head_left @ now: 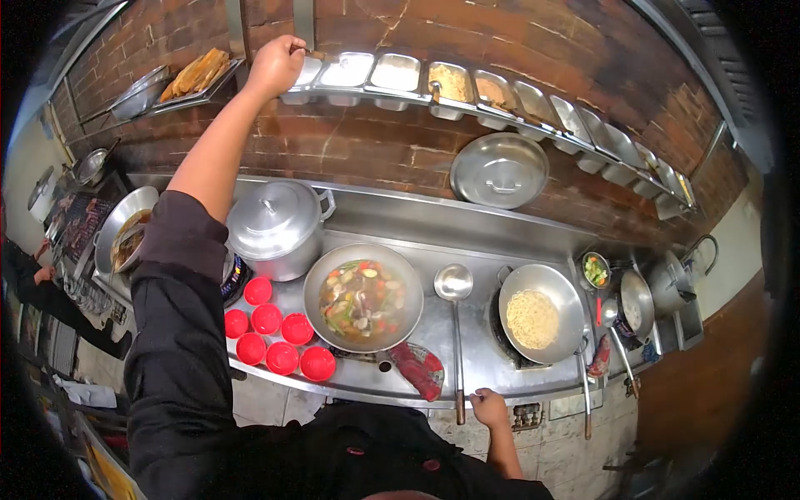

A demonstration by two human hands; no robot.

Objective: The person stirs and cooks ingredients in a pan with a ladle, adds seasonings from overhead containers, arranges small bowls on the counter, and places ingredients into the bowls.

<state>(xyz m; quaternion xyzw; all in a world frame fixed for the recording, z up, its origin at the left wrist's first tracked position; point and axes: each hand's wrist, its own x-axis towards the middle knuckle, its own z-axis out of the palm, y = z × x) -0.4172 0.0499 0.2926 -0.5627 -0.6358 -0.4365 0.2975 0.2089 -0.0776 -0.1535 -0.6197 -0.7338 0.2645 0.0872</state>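
Observation:
My left hand [279,65] is raised to the left end of the wall rack, fingers closed at a brown utensil handle by the first steel container [308,73]. What the utensil's other end looks like is hidden. Low at the counter's front edge, my right hand [489,407] has its fingers curled; whether anything is inside cannot be seen. Just left of it is the wooden handle of a long ladle [453,283] lying on the counter. A wok of vegetable soup [363,302] stands before me. To its right, another wok [567,296] contains noodles [532,320].
Several red bowls [282,358] stand beside a lidded pot [272,218]. A red cloth [419,371] lies at the front edge. A round lid [499,170] leans on the wall. Far right are a small vegetable pan [596,272] and another wok [637,304]. Another person's sleeve [25,275] shows far left.

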